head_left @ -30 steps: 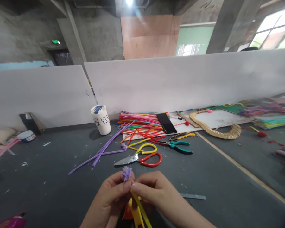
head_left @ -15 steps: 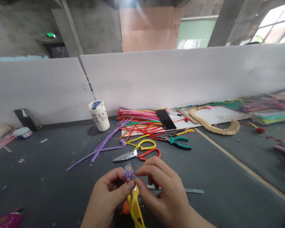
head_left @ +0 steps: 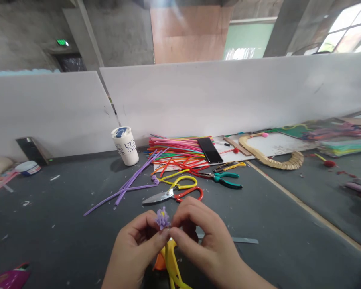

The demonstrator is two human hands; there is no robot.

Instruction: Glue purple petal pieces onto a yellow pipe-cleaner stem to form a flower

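My left hand [head_left: 138, 245] pinches a small purple pipe-cleaner flower [head_left: 163, 218] with a yellow centre between thumb and fingers. Against its right side, my right hand [head_left: 206, 237] is closed, thumb and bent forefinger meeting at the flower's base. A yellow stem runs down beneath the hands. Under them lies a yellow tool [head_left: 173, 261] with an orange part, its kind partly hidden. Just beyond are scissors [head_left: 168, 194] with one yellow and one red handle. Purple pipe cleaners [head_left: 132, 186] lie to their left, by another purple piece on a yellow stem.
Teal-handled pliers [head_left: 227, 180] lie right of the scissors. Behind are a bundle of coloured pipe cleaners [head_left: 174, 146], a phone [head_left: 209, 150] and a white cup [head_left: 125, 146]. A curved straw-coloured piece [head_left: 270, 161] lies right. A white partition [head_left: 198, 100] borders the table's back.
My right thumb and forefinger have closed in at the flower's base, the other fingers curling more. The left hand keeps its pinch almost unmoved.
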